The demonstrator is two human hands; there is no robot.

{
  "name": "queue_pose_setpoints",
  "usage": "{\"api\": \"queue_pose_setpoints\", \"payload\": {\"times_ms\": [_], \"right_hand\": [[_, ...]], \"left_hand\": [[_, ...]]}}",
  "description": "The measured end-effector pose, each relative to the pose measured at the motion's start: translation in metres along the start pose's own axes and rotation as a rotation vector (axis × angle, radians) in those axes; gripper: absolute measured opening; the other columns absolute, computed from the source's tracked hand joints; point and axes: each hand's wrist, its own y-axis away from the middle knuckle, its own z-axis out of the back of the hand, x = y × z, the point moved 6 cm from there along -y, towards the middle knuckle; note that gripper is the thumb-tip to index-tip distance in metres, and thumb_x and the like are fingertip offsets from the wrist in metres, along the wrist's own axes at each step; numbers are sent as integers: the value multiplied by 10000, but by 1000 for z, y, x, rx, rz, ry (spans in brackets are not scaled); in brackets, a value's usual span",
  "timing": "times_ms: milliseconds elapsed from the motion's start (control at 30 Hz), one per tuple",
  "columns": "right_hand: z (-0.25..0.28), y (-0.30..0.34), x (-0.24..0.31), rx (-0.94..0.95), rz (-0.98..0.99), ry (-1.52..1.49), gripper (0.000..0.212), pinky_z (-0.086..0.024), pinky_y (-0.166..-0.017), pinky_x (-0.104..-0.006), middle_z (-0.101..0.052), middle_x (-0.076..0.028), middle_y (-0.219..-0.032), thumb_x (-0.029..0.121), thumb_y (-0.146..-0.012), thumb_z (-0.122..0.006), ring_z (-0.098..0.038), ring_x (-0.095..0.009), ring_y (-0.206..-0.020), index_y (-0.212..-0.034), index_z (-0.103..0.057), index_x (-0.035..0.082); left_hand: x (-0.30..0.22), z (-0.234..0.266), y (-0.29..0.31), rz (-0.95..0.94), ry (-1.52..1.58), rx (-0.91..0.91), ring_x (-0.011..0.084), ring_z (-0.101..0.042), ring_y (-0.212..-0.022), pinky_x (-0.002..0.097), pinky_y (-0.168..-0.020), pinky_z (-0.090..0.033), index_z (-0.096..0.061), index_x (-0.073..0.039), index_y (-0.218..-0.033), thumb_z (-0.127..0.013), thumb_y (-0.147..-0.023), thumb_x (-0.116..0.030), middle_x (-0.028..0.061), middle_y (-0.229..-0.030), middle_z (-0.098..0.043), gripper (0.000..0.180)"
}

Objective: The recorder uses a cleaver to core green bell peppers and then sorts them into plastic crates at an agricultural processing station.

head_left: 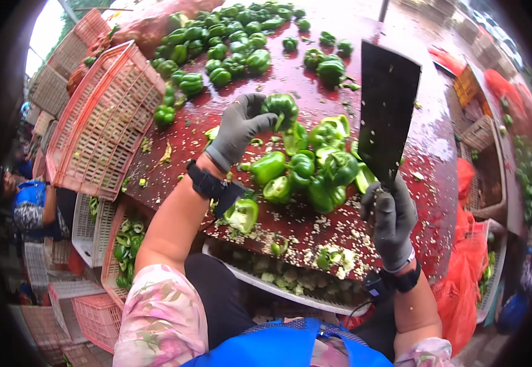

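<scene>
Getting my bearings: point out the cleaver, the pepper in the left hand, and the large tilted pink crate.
Cleaver point(390, 107), head view: middle of its dark blade.
Held pepper point(284, 109), head view: its green side.
Pink crate point(108, 120), head view: its slatted wall.

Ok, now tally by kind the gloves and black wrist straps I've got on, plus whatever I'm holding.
Gray gloves: 2
Black wrist straps: 2
Green bell pepper: 1
Broad-bladed cleaver: 1
Total: 6
</scene>
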Motion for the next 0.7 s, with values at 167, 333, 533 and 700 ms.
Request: {"api": "queue_pose_setpoints", "payload": {"times_ms": [167, 333, 533, 700], "right_hand": [[-10, -1, -15, 153, -137, 328, 413, -536, -806, -388, -687, -216, -1003, 197, -994, -536, -685, -295, -905, -1339, -548, -30], [-17, 7, -27, 212, -223, 294, 418, -540, -868, -386, -694, -240, -1068, 180, -990, -531, -696, -320, -976, -1366, -541, -3], [-27, 19, -69, -19, -687, -268, 253, -403, -433, -221, -543, 16, -690, 265, -1045, -474, -501, -73, -500, -1185, -576, 81], [-9, 36, -94, -225, -761, -510, 236, -407, -418, -211, -562, 3, -733, 285, -1053, -479, -505, -69, -510, -1158, -549, 86]], "left_hand": [[-12, -71, 18, -44, 45, 82, 150, -656, -965, 288, -873, -537, -530, 40, -1206, -710, -852, -6, 94, -1065, -671, 400], [16, -81, 26, -13, -5, -26, 143, -651, -902, 291, -796, -550, -527, 9, -1169, -768, -853, -88, 84, -1046, -666, 409], [-13, -115, 64, -554, -584, 18, 278, -596, -955, 380, -841, -512, -544, -46, -1160, -803, -682, -74, 144, -1054, -584, 543], [-8, -56, 31, -392, -770, 153, 275, -624, -1008, 397, -899, -523, -614, -25, -1224, -736, -858, -261, 164, -1091, -641, 452]]}}
